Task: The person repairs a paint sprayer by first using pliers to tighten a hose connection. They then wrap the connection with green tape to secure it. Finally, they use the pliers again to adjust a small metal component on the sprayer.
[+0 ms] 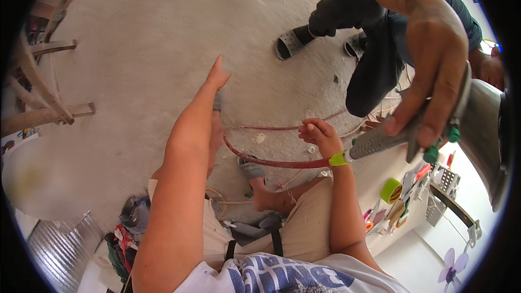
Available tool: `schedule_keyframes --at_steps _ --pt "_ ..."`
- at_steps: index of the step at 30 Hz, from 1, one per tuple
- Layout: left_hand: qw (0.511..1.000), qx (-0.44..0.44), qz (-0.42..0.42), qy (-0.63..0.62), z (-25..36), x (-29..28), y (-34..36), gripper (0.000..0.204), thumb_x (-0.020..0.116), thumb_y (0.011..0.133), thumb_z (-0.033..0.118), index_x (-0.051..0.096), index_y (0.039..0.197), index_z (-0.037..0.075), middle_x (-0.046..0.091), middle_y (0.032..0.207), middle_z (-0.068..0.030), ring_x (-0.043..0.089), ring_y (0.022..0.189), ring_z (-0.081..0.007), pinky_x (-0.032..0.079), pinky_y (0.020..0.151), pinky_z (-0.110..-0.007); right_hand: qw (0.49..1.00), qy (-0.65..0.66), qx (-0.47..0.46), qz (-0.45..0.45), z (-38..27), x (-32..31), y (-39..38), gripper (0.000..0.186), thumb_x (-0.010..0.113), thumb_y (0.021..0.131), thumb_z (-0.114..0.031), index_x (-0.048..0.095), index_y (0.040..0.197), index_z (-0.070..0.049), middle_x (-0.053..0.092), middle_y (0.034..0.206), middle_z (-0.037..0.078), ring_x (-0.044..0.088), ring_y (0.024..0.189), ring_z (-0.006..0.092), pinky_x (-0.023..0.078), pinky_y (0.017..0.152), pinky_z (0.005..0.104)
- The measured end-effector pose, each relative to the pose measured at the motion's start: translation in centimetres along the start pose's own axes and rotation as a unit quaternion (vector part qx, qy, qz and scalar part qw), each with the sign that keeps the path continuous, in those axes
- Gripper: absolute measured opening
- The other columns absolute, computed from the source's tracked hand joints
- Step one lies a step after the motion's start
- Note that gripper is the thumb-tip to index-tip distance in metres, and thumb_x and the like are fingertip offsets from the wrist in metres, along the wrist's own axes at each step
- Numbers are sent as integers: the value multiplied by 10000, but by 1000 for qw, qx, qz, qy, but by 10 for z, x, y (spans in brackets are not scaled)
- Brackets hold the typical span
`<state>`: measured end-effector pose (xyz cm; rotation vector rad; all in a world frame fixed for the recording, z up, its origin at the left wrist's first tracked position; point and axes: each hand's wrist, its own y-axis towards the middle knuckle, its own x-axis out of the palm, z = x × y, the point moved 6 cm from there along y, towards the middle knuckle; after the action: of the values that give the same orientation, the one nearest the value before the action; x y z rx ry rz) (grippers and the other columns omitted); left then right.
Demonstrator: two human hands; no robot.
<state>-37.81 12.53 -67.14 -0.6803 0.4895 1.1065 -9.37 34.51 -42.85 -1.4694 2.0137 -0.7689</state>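
Observation:
My left hand [218, 76] reaches out over the concrete floor, a finger stretched forward, with nothing seen in it. Loosely bent, with gaps between the fingers, my right hand [320, 133] appears to hold nothing. A spray gun [380, 142] hangs close to the camera on the right, with green knobs and a grey metal cup. It is gripped by a co-worker's hand [437, 65]. A red hose [271, 161] joins the gun's handle through a lime green connector [338, 158], which overlaps my right wrist in the picture.
The co-worker [358, 32] crouches at the upper right in dark trousers and slippers. Wooden legs [49, 114] stand at the left. Tape and tools [391, 190] lie on a surface at the lower right. Clothes [127, 233] and a corrugated metal sheet [62, 249] are at the lower left.

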Motion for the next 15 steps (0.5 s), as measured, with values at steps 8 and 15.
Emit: schedule_keyframes --at_steps 8,15 --pt "973 92 -210 21 35 -9 -32 362 512 917 5 636 1237 117 617 1315 -145 559 1232 -340 447 1026 -425 999 1 -32 -4 1 10 -4 340 548 1023 -274 595 1229 -8 684 1065 75 663 989 178 519 879 312" --pt "725 278 -506 374 43 -5 -99 419 533 864 -34 636 1244 110 662 1224 -135 628 1102 -331 490 945 -424 980 -106 -123 116 12 -28 -16 274 557 981 -213 665 1105 6 679 893 64 613 821 153 503 739 310"
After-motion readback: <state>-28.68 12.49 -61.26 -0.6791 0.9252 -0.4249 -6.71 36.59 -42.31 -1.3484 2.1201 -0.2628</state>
